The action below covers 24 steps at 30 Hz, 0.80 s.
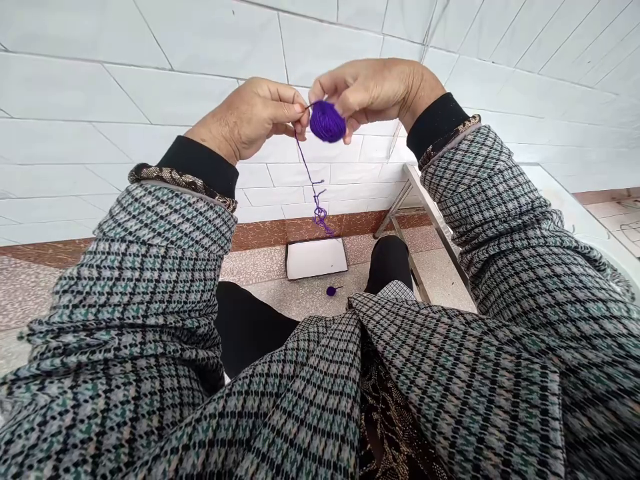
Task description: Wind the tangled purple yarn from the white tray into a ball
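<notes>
Both hands are raised in front of the tiled wall, close to each other. My right hand [373, 92] is closed round a small ball of purple yarn [327, 123], its fingers at the top and right side. Between thumb and fingertips my left hand [257, 115] pinches the purple yarn strand [304, 157], just left of the ball. A short length runs from that pinch to the ball. Below the left hand the strand hangs down and ends in a loose tangle [321, 215].
On the speckled floor by the wall lies a shallow white box [317, 259] with dark edges. A smaller purple yarn ball [331, 291] rests near it. At the right stands a metal-legged frame [440, 233] beside a white surface [575, 207].
</notes>
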Each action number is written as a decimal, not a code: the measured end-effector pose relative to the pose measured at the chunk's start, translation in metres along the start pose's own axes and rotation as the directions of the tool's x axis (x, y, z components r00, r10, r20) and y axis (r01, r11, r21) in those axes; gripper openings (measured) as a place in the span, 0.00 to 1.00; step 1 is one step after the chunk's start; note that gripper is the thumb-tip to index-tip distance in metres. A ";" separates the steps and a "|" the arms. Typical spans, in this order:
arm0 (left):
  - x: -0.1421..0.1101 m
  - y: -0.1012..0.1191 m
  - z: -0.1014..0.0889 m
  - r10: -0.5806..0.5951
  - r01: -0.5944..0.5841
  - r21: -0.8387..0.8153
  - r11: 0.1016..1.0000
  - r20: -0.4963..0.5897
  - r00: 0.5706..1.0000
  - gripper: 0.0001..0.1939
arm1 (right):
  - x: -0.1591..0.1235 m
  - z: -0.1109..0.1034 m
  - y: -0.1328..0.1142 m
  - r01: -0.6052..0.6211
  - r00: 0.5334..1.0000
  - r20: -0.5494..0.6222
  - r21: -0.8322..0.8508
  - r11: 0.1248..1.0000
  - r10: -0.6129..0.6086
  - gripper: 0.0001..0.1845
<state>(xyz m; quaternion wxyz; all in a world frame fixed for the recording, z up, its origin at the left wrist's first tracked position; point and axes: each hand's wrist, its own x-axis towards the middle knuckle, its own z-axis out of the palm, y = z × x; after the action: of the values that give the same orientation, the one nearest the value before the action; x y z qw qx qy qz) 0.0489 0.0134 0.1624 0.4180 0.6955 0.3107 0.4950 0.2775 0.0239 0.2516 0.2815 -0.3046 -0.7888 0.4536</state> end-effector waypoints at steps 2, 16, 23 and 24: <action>0.001 -0.006 0.003 -0.003 0.002 -0.038 0.999 -0.010 1.000 0.12 | 0.000 0.007 -0.001 -0.143 0.980 0.157 0.117 0.983 0.124 0.17; -0.094 -0.154 0.014 -0.436 0.448 -0.276 0.851 0.104 0.894 0.52 | 0.000 0.022 -0.027 0.074 0.997 -0.032 0.519 0.851 -0.068 0.16; -0.132 -0.218 0.065 -0.437 0.548 -0.430 0.717 0.335 0.835 0.72 | 0.009 0.011 -0.017 0.139 0.990 -0.088 0.573 0.808 -0.108 0.15; -0.136 -0.221 0.071 -0.461 0.566 -0.432 0.702 0.330 0.823 0.70 | 0.008 0.012 -0.017 0.146 0.989 -0.102 0.589 0.795 -0.106 0.17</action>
<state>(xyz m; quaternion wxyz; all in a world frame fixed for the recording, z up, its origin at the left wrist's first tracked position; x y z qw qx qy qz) 0.0696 -0.0196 -0.1040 0.7376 0.4886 0.3069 0.3508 0.2599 0.0167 0.2631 0.4174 -0.1623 -0.6158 0.6482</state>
